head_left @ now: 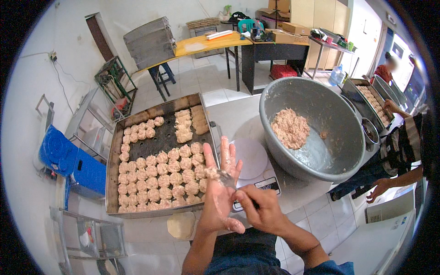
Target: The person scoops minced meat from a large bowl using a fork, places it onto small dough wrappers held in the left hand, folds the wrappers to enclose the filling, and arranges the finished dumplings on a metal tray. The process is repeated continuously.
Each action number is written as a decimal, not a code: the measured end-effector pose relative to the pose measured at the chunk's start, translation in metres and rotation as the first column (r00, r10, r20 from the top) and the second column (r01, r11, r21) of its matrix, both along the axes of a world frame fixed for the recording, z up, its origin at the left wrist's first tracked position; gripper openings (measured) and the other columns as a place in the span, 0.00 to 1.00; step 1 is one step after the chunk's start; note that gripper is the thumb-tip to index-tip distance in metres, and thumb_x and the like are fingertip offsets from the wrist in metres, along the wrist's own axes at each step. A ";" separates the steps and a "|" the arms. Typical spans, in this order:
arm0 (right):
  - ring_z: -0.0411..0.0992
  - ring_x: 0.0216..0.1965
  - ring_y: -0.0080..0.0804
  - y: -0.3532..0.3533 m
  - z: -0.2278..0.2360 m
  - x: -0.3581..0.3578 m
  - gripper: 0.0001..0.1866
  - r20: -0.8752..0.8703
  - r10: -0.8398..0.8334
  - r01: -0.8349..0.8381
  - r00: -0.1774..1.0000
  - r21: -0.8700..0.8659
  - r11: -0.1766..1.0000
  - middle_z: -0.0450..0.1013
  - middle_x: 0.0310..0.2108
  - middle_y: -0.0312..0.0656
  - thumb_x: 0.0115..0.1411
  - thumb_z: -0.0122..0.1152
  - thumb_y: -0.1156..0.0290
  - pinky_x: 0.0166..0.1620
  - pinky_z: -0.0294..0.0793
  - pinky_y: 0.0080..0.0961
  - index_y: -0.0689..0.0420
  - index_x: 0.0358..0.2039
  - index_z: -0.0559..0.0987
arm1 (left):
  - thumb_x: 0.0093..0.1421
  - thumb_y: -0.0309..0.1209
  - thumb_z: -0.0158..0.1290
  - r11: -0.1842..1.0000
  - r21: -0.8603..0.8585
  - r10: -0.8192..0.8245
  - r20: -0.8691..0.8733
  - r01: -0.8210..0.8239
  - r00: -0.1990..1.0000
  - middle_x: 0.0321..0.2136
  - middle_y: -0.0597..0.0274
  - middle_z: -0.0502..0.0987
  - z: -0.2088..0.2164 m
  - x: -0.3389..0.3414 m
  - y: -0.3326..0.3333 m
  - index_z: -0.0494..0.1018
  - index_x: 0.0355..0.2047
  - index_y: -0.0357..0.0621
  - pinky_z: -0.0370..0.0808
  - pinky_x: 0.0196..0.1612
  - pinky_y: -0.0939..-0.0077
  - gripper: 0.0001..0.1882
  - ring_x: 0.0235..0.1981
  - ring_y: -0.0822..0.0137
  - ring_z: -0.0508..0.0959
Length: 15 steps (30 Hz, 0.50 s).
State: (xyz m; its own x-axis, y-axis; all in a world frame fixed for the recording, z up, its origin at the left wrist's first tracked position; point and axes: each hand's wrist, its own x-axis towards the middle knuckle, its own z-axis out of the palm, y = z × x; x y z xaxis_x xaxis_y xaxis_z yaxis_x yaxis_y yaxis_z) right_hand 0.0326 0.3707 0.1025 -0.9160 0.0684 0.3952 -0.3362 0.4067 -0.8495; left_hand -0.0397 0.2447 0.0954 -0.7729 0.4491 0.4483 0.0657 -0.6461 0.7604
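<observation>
My left hand (219, 197) is held palm up with its fingers stretched out, smeared with pale filling. My right hand (263, 208) grips the handle of a small metal spatula (226, 179), whose blade lies across the left hand at the base of the fingers. A bit of filling (212, 173) clings to the blade's tip. Left of my hands stands a dark metal tray (158, 137) with rows of shaped dumplings (158, 176). A pale stack of round wrappers (180, 225) sits at the table's near edge. Minced filling (290, 129) lies in a big grey basin (339, 169).
A kitchen scale (247, 160) with a round plate is partly behind my hands. To the right, another person (403, 151) stands near a second filled tray (372, 103). A blue lidded bin (68, 158) is at the left; a yellow table (201, 44) is at the back.
</observation>
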 end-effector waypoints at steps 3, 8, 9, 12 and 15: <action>0.74 0.19 0.36 -0.007 -0.007 0.004 0.08 0.076 0.051 -0.045 0.996 -0.071 0.996 0.73 0.21 0.49 0.67 0.56 0.71 0.24 0.69 0.30 0.61 0.34 0.79 | 0.22 0.57 0.79 1.000 -0.009 0.018 -0.001 -0.018 1.000 0.73 0.43 0.26 0.000 -0.002 0.003 0.17 0.71 0.50 0.35 0.73 0.52 0.93 0.75 0.48 0.31; 0.69 0.18 0.28 -0.007 -0.017 0.017 0.11 0.142 0.286 -0.250 0.948 -0.226 0.941 0.72 0.20 0.45 0.69 0.54 0.68 0.24 0.66 0.28 0.60 0.34 0.80 | 0.23 0.57 0.78 1.000 -0.005 0.005 0.010 -0.005 1.000 0.73 0.44 0.23 -0.002 -0.012 0.003 0.16 0.70 0.49 0.34 0.73 0.52 0.93 0.74 0.49 0.29; 0.68 0.18 0.27 -0.007 -0.016 0.020 0.12 0.170 0.324 -0.274 0.931 -0.262 0.925 0.72 0.20 0.43 0.69 0.54 0.67 0.24 0.66 0.28 0.60 0.34 0.81 | 0.21 0.56 0.79 1.000 -0.025 0.002 0.060 0.000 0.998 0.73 0.44 0.22 0.002 -0.013 0.000 0.15 0.70 0.48 0.33 0.73 0.52 0.94 0.74 0.49 0.28; 0.66 0.20 0.22 -0.001 -0.005 0.031 0.14 0.204 0.462 -0.364 0.863 -0.385 0.848 0.71 0.20 0.38 0.71 0.52 0.64 0.25 0.65 0.26 0.59 0.33 0.81 | 0.18 0.55 0.80 0.999 -0.047 -0.019 -0.072 0.015 0.997 0.73 0.44 0.22 -0.005 -0.021 -0.013 0.14 0.69 0.48 0.32 0.73 0.52 0.96 0.74 0.49 0.28; 0.67 0.21 0.21 0.003 -0.004 0.037 0.15 0.262 0.493 -0.350 0.830 -0.444 0.825 0.71 0.20 0.36 0.71 0.52 0.63 0.26 0.64 0.23 0.59 0.32 0.81 | 0.15 0.57 0.80 0.998 -0.060 -0.008 -0.136 0.000 0.991 0.72 0.40 0.22 -0.004 -0.020 -0.022 0.13 0.69 0.48 0.28 0.72 0.50 0.97 0.74 0.47 0.27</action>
State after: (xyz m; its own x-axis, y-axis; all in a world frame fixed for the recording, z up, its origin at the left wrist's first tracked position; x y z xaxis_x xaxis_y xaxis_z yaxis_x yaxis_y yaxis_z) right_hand 0.0696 0.3735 0.0985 -0.9559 -0.2858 0.0680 -0.0513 -0.0656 -0.9965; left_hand -0.0599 0.2225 0.0918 -0.7045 0.4813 0.5216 0.1689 -0.6002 0.7818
